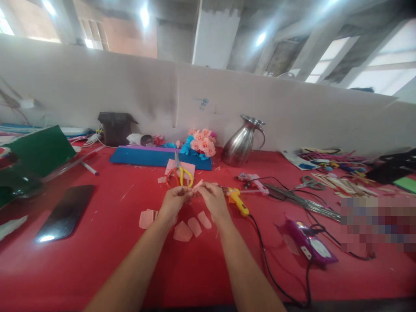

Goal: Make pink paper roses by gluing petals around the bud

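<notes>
My left hand (174,200) and my right hand (212,198) meet over the red table (97,260), fingers pinched together on a small pink paper piece (196,185) held between them. Below the hands lie several cut pink paper petals (194,226) and another pink scrap (147,218) to the left. Just beyond the hands lie scissors with yellow and orange handles (180,172) on a pink sheet. A yellow glue gun (238,200) lies right beside my right hand.
A black phone (66,211) lies at left near green sheets (39,149). Blue and purple sheets (156,157), pink paper flowers (202,142) and a steel jug (242,141) stand at the back. A purple device (310,245), cables, metal wires and craft sticks fill the right.
</notes>
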### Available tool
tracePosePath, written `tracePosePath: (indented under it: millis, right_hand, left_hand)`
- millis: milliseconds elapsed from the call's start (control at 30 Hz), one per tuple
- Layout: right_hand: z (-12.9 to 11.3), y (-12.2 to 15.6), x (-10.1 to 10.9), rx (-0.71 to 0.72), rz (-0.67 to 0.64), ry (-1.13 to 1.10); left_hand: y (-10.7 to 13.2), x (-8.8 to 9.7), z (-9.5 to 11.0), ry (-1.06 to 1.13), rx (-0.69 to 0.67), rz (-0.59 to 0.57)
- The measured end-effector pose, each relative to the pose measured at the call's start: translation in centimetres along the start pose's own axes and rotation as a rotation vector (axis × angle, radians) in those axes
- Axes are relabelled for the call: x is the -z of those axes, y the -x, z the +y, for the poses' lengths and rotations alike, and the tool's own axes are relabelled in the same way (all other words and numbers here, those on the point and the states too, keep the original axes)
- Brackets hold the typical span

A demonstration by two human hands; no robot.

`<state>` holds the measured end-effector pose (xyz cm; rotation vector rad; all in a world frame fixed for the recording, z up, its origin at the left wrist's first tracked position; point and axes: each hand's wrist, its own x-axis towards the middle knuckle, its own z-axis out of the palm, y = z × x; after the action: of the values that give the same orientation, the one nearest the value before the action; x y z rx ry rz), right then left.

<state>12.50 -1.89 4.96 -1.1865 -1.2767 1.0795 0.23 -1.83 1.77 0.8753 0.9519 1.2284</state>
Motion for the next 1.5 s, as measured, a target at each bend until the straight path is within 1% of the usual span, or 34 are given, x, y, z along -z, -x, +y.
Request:
tracePosePath:
  millis: [233,433,600,800,933,1033,1167,1333,1500]
  right_hand:
    - [0.16,-0.02,0.03,0.022,-0.031,0.002]
    - [0.55,-0.07,0.22,0.068,-0.068,0.084]
    - [0.92,-0.15,0.31,0.076,-0.063,0.121]
    - [0.6,-0.03,0.29,0.105,-0.058,0.161]
    - [0.55,-0.01,0.29,0.088,-0.031,0.176]
    - [0.63,-0.09,0.28,0.063,-0.025,0.144]
    - [0.62,-0.14,0.15,0.016,-0.01,0.068]
    - [0.46,-0.04,0.04,0.016,-0.046,0.026]
    - [0.08,0.1,-0.11,-0.017,-0.048,-0.004]
  left_hand:
    - [0.21,-0.17,0.3,0.015,0.031,0.023]
    - [0.24,-0.21,0.39,0.049,0.048,0.058]
    - [0.07,-0.12,0.16,0.064,0.048,0.038]
    - [-0.02,0.06,-0.16,0.019,0.017,0.027]
    - [0.12,0.05,0.01,0.016,0.045,-0.016]
    - [0.25,0.06,0.27,0.008,0.119,-0.048]
    - [0.31,0.14,0.54,0.068,0.19,-0.059]
    - [0.22,0.29,0.56,0.12,0.191,-0.042]
    - [0.13,0.34,0.49,0.123,0.174,-0.026]
